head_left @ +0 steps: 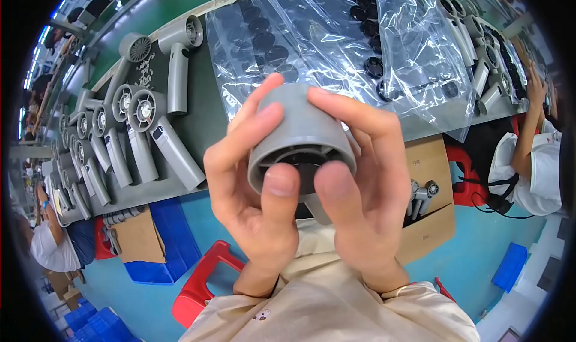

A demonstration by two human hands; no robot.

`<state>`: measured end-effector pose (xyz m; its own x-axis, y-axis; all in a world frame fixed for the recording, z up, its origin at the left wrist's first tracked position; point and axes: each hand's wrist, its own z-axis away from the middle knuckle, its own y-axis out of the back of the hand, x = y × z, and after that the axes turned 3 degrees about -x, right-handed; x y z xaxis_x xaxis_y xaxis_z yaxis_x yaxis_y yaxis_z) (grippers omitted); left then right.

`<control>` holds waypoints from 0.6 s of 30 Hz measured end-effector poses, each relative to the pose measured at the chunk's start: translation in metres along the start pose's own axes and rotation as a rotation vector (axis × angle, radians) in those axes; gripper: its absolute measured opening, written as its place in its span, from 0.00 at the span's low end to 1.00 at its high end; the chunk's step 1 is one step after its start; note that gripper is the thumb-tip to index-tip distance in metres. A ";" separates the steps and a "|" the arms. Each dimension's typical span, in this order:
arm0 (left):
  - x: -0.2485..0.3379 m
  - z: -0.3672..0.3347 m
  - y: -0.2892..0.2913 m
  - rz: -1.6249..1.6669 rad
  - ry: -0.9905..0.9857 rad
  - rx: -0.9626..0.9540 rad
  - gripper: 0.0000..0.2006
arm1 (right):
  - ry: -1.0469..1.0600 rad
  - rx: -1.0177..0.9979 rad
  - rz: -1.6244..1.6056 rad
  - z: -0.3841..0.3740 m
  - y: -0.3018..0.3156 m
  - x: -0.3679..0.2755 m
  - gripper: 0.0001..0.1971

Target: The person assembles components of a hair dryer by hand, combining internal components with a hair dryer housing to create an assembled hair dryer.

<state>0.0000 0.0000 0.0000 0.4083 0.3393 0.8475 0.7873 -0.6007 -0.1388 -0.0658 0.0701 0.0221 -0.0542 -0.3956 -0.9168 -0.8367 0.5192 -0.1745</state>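
Between both hands, close in front of me, is a grey handheld fan (303,117) with its round head's open end tipped my way. My left hand (249,180) curls round one side of the head, its thumb pressing at the lower rim. My right hand (372,174) wraps the other side, with the thumb also at the rim beside a black part (307,162) inside the opening. Part of the fan's handle (318,210) shows below the thumbs. How far the black part sits inside is hidden by the thumbs.
Several grey fans (174,144) lie on the table at left. Clear plastic bags (324,36) with black round parts (276,55) cover its middle. A cardboard box (438,222) with fans stands at right, near a red stool (462,174). Co-workers (528,162) sit at both sides.
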 end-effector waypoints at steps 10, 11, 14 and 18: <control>-0.017 0.000 -0.006 0.128 -0.071 0.188 0.17 | 0.082 0.066 0.002 -0.007 -0.001 0.023 0.22; -0.015 0.001 -0.005 0.205 -0.031 0.192 0.17 | 0.041 0.054 -0.035 -0.007 -0.001 0.022 0.22; -0.013 0.004 -0.003 0.229 0.017 0.181 0.20 | 0.000 0.037 0.030 -0.004 -0.001 0.011 0.26; -0.008 0.008 -0.005 0.251 0.051 0.174 0.23 | 0.119 -0.010 0.328 -0.004 0.006 0.014 0.27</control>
<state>-0.0032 0.0061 -0.0107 0.5798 0.1568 0.7995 0.7340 -0.5265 -0.4290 -0.0732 0.0648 0.0101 -0.3836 -0.2945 -0.8753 -0.7692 0.6263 0.1264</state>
